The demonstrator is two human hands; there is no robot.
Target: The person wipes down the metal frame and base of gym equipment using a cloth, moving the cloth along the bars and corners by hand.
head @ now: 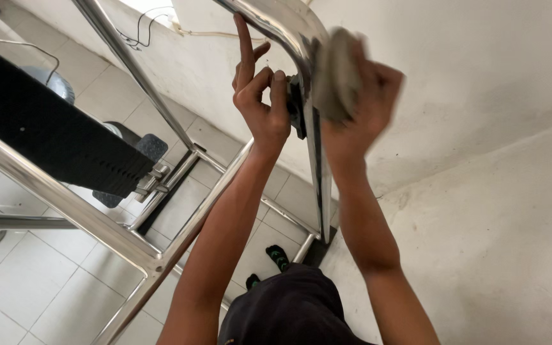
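My right hand (368, 108) presses a grey-beige cloth pad (335, 75) against the bent top of a shiny steel tube (317, 153); the hand and pad are blurred. My left hand (260, 96) rests against the same tube from the left, near a small black fitting (297, 112) fixed to it. Its thumb and curled fingers touch that fitting and the index finger points up. The tube runs down from the bend to the tiled floor beside my feet in black and green socks (278, 255).
A black textured belt or deck (52, 128) of a steel-framed machine slants across the left, with a chrome rail (65, 204) crossing in front. A white wall (480, 128) stands close on the right. Cables (138, 29) lie on the floor at the back.
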